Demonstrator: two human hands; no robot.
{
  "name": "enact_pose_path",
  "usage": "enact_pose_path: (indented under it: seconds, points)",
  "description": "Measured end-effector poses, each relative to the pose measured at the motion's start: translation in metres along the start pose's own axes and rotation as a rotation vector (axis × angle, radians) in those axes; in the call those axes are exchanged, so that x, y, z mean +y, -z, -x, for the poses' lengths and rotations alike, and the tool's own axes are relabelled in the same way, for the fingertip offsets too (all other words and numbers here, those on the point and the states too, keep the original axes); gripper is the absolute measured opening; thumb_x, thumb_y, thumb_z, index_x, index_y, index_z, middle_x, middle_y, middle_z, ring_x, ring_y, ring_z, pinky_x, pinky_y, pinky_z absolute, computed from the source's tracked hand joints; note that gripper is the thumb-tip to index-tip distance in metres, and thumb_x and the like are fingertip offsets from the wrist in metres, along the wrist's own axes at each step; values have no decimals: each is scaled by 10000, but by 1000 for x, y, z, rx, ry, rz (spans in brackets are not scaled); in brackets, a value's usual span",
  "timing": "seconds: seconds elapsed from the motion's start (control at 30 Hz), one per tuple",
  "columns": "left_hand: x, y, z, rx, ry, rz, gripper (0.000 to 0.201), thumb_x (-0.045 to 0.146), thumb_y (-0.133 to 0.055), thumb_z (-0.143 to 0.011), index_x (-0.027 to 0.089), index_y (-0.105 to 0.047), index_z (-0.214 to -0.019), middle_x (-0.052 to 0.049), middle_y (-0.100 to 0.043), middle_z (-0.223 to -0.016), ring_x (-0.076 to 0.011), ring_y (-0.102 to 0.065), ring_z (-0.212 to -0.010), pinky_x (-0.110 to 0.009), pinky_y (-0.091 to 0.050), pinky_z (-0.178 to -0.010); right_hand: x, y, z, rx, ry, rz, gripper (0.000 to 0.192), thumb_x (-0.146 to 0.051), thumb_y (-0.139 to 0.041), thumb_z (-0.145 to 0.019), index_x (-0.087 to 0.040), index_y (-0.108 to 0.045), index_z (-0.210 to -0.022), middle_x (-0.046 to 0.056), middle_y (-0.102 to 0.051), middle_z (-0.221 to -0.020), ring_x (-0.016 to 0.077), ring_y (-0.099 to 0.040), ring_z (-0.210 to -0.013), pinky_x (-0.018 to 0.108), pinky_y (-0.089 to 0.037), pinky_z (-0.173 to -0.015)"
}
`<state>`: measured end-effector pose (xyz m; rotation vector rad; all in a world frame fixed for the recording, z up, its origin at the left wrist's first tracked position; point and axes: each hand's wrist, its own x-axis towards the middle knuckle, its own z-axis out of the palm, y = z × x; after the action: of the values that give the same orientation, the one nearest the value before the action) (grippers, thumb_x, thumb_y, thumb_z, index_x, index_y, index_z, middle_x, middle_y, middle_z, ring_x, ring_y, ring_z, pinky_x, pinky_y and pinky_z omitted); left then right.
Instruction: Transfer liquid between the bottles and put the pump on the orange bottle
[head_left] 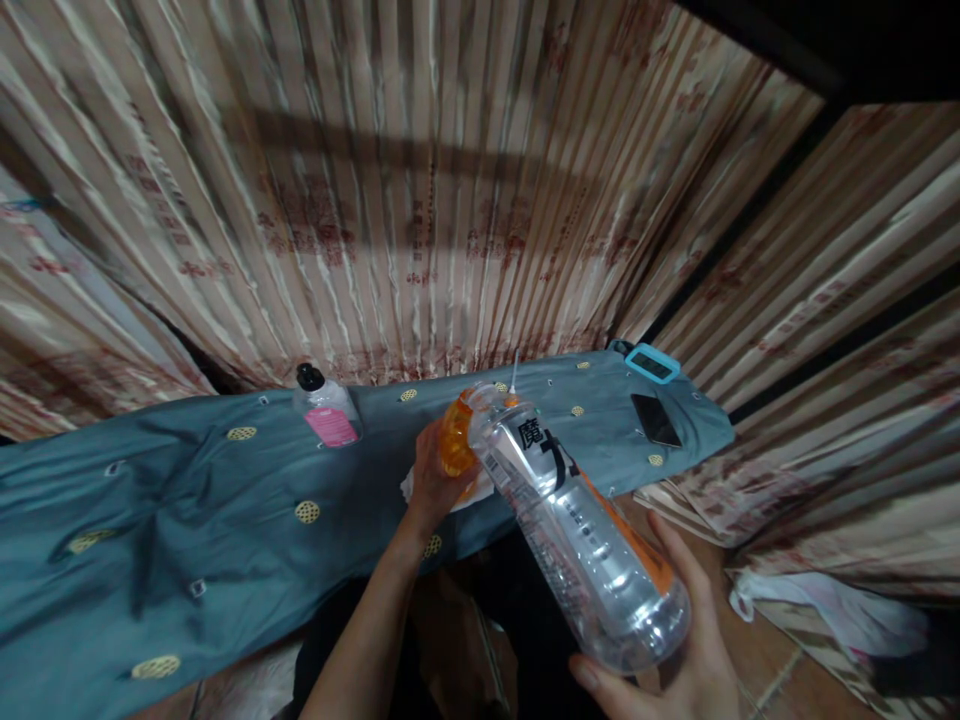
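Note:
My right hand (679, 640) grips the base of a large clear plastic bottle (577, 530) with black characters and an orange label, tilted so that its open neck points down and away. My left hand (435, 480) holds a small orange bottle (456, 438) upright right at the big bottle's neck, over the table's near edge. A white cloth or paper (480, 488) lies just under my left hand.
A table with a teal patterned cloth (187, 520) runs left to right. On it stand a small clear bottle with black cap and pink label (326, 408), a dark phone (655, 418) and a blue-rimmed device (651, 362). Striped curtains (420, 190) hang behind.

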<state>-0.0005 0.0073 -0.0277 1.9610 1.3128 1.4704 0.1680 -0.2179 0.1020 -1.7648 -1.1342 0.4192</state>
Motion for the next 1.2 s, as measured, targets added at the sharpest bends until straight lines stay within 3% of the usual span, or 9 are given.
enact_pose_path:
  seconds: [0.27, 0.6, 0.87, 1.2]
  points:
    - [5, 4, -3, -2, -56, -39, 693, 340, -761, -713, 232, -470, -1332, -105, -623, -1253, -290, -598, -1183, -471, -506, -1020, -1, -1, 1, 3, -36, -39, 1153, -583, -816, -570, -238, -274, -1527, 164, -492, -1451, 441, -468, -1345, 591, -381, -1079]
    - [6, 3, -4, 9, -33, -48, 656, 352, -754, -717, 231, -499, -1309, -100, -636, -1244, -291, -609, -1180, -461, -514, -1014, 12, 2, -1, -27, 78, -12, 1142, -456, -853, -576, -239, -271, -1535, 144, -558, -1389, 395, -558, -1273, 490, -524, -959]
    - [7, 3, -5, -9, -40, -41, 649, 354, -764, -721, 231, -501, -1302, -101, -640, -1240, -292, -606, -1192, -474, -492, -1045, 0, -1, 0, -9, -35, -79, 1173, -573, -826, -576, -229, -252, -1538, 161, -500, -1443, 429, -451, -1365, 566, -394, -1087]
    - [5, 3, -4, 14, -69, -44, 695, 353, -766, -718, 232, -468, -1334, -103, -629, -1257, -288, -605, -1189, -462, -504, -1030, -3, -1, 0, 5, -33, -57, 1173, -580, -831, -557, -243, -265, -1527, 155, -508, -1436, 431, -498, -1323, 571, -409, -1060]
